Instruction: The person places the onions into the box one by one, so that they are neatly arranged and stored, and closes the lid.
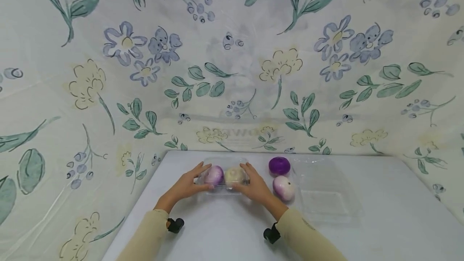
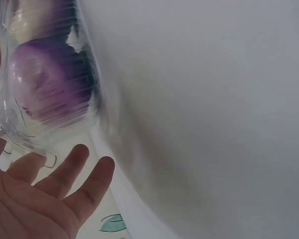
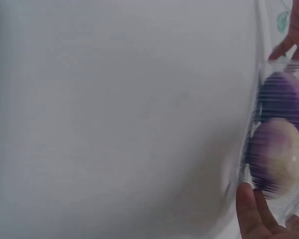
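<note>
A clear plastic clamshell box stands near the back of the table, between both hands. Inside lie two onions side by side: a purple-and-white onion on the left and a paler, cream-coloured onion on the right. My left hand grips the box's left end, thumb at the front and fingers toward the back. At the opposite end my right hand holds it the same way. Ribbed plastic walls cover the onions in the left wrist view. Several fingers of the left hand are spread there.
Right of the box, a deep purple onion lies behind a purple-and-white onion. Beside them a second clear plastic box lies opened out on the white table. A flower-patterned sheet hangs behind the table.
</note>
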`<state>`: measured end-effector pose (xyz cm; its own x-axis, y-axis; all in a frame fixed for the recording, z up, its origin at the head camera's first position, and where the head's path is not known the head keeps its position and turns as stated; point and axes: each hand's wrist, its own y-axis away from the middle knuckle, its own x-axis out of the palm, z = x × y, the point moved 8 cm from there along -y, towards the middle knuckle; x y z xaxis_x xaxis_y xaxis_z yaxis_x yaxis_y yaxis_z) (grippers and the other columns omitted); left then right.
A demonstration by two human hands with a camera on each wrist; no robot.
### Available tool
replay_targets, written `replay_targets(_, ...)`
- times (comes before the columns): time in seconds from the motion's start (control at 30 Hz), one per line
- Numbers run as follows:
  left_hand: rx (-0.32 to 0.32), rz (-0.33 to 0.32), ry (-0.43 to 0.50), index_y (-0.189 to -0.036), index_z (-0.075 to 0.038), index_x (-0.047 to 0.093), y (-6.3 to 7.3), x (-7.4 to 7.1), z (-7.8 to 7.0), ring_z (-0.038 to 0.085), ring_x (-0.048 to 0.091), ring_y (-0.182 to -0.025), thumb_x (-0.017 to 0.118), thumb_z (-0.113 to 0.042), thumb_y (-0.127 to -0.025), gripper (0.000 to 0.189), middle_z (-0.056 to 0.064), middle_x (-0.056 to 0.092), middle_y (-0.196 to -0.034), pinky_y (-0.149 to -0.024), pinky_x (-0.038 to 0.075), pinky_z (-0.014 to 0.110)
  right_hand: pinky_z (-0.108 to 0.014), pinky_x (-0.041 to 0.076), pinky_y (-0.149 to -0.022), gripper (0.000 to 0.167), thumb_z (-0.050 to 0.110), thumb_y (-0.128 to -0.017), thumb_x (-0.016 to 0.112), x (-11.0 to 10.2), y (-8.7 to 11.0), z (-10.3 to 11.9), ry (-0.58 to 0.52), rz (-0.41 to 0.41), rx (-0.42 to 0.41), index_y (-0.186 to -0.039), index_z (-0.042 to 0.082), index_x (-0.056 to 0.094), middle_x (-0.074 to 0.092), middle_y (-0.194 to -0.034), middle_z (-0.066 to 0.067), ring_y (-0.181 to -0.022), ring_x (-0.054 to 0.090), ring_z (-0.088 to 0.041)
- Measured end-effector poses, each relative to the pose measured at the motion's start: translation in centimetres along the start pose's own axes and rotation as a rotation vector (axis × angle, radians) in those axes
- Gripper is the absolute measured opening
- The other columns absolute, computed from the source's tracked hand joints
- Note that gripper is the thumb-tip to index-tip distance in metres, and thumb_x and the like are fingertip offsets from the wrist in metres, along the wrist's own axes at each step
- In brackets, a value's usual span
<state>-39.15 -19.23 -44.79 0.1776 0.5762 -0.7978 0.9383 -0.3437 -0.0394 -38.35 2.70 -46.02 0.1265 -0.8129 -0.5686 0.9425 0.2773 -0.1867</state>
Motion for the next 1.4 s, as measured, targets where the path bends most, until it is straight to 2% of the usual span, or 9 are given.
replay_targets(0.13,-0.026,0.021,0.025,-0.153,-0.020,0.038,-1.1,0.0,0.2,0.047,0.026,-0.146,0.075,-0.048,-0.084,0.084,0.020,0.018,-0.164,-0.113,0.029,0.065,-0.058,0.027,-0.117,0.076,0.034,-0.086,0.075,-0.2,-0.9,-0.4,-0.015,-0.021,0.047,-0.148,0.006,0.041,0.028,-0.159,-0.025,-0.146,0.029,-0.044)
replay_targets(0.27,-0.043,0.037,0.050,-0.154,-0.022,0.036,-1.6,0.2,0.5,0.048,0.030,-0.144,0.075,-0.046,-0.085,0.083,0.020,0.015,-0.165,-0.112,0.031,0.065,-0.057,0.024,-0.119,0.075,0.033,-0.088,0.073,-0.1,-1.1,-0.6,-0.033,-0.015,0.088,-0.150,0.008,0.039,0.025,-0.161,-0.022,-0.148,0.027,-0.042)
replay_targets(0.57,-0.037,0.065,0.028,-0.155,-0.022,0.034,-1.6,0.1,0.1,0.049,0.017,-0.148,0.074,-0.044,-0.086,0.082,0.021,0.013,-0.165,-0.113,0.024,0.069,-0.057,0.023,-0.119,0.076,0.034,-0.091,0.069,-0.4,-0.8,0.3,0.011,0.033,0.068,-0.152,0.005,0.034,0.021,-0.161,-0.026,-0.148,0.024,-0.043)
replay_targets(0.7,-0.034,0.104,-0.011,-0.159,-0.023,0.023,-1.3,-0.7,-0.4,0.051,0.010,-0.149,0.072,-0.053,-0.085,0.094,0.024,0.000,-0.165,-0.112,0.020,0.072,-0.059,0.029,-0.116,0.083,0.041,-0.091,0.066,-0.8,-0.8,1.0,0.109,0.059,0.053,-0.156,0.007,0.026,0.013,-0.162,-0.029,-0.147,0.026,-0.045)
replay_targets(0.83,-0.019,0.083,-0.073,-0.160,-0.020,0.012,-1.2,-2.2,-0.8,0.056,0.005,-0.147,0.067,-0.056,-0.087,0.099,0.028,-0.010,-0.163,-0.110,0.018,0.076,-0.064,0.036,-0.109,0.086,0.051,-0.091,0.063,-1.9,-0.4,2.1,0.211,0.084,0.022,-0.158,0.014,0.022,0.007,-0.165,-0.023,-0.142,0.032,-0.049)
replay_targets(0.97,-0.011,0.036,-0.203,-0.160,-0.019,0.014,-1.0,-3.6,-1.1,0.058,0.008,-0.146,0.058,-0.061,-0.091,0.092,0.029,-0.006,-0.163,-0.109,0.016,0.077,-0.064,0.037,-0.108,0.085,0.058,-0.092,0.058,-2.8,0.3,3.1,0.380,0.137,-0.050,-0.159,0.021,0.021,0.003,-0.167,-0.014,-0.140,0.036,-0.050)
replay_targets(1.13,-0.037,0.001,-0.336,-0.159,-0.019,0.020,-0.2,-4.5,-1.0,0.055,0.010,-0.147,0.051,-0.065,-0.092,0.087,0.027,-0.001,-0.164,-0.110,0.008,0.078,-0.061,0.030,-0.114,0.087,0.066,-0.091,0.053,-3.7,0.8,3.3,0.608,0.171,-0.134,-0.160,0.026,0.018,0.000,-0.168,-0.009,-0.145,0.034,-0.039)
replay_targets(1.23,-0.068,-0.013,-0.357,-0.159,-0.020,0.020,0.2,-4.6,-0.6,0.054,0.005,-0.148,0.050,-0.066,-0.092,0.086,0.025,-0.003,-0.165,-0.110,0.001,0.078,-0.062,0.027,-0.116,0.088,0.067,-0.090,0.053,-4.6,1.1,2.7,0.666,0.169,-0.149,-0.160,0.026,0.018,-0.002,-0.168,-0.008,-0.146,0.032,-0.038)
replay_targets(1.4,-0.069,-0.052,-0.425,-0.158,-0.020,0.022,0.6,-4.7,-0.4,0.054,0.005,-0.147,0.049,-0.067,-0.092,0.086,0.025,-0.001,-0.165,-0.109,-0.002,0.078,-0.061,0.026,-0.116,0.088,0.067,-0.090,0.054,-6.7,1.6,1.3,0.723,0.142,-0.159,-0.159,0.025,0.020,-0.001,-0.168,-0.009,-0.145,0.032,-0.038)
